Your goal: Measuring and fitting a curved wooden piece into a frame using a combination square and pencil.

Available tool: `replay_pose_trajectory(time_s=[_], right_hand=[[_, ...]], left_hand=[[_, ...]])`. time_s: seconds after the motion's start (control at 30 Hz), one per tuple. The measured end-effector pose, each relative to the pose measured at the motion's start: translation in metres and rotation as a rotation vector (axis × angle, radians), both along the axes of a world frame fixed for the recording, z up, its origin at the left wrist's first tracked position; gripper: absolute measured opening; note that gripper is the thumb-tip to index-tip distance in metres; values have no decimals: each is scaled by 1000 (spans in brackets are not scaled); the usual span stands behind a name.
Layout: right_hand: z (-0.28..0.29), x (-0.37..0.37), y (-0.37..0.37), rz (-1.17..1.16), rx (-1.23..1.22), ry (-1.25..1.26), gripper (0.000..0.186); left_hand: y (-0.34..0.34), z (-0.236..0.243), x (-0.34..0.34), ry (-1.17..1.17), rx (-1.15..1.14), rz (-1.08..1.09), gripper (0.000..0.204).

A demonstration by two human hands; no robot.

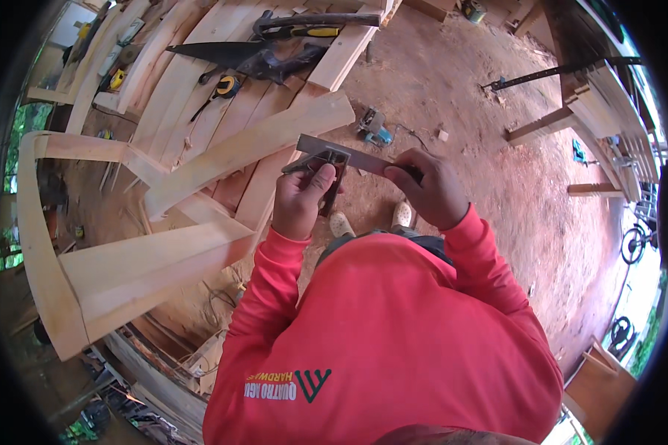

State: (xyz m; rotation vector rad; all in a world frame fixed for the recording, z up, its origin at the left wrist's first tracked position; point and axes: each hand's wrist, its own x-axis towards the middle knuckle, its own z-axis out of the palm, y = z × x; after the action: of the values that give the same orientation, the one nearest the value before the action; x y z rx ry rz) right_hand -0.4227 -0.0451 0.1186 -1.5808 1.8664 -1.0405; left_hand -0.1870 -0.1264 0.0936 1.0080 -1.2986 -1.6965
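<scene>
In front of my body, both hands are on a metal square with a steel blade (364, 160) and a darker head. My left hand (297, 206) is closed around the head, thumb pressed on it. A thin greenish stick, perhaps a pencil (295, 166), pokes out by the same hand. My right hand (436, 189) grips the blade's right end with thumb and curled fingers. Left of the square, a pale wooden board (252, 144) slants across a plank bench (185, 96).
On the bench lie a handsaw (219, 53), a yellow-black tape measure (226, 87) and a hammer (319, 21). An assembled wooden frame (56, 256) stands at left. A teal power tool (375, 127) and its cord rest on the dirt floor (453, 89). Stacked boards (608, 111) stand at right.
</scene>
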Motion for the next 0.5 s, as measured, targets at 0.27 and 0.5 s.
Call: replay_pose_trajectory(time_s=[0.27, 0.5], right_hand=[[23, 50, 22, -76, -596, 428, 26], [-18, 30, 44, 201, 219, -919, 39]], left_hand=[[27, 4, -1, 252, 204, 267, 22], [64, -3, -61, 432, 117, 167, 31]])
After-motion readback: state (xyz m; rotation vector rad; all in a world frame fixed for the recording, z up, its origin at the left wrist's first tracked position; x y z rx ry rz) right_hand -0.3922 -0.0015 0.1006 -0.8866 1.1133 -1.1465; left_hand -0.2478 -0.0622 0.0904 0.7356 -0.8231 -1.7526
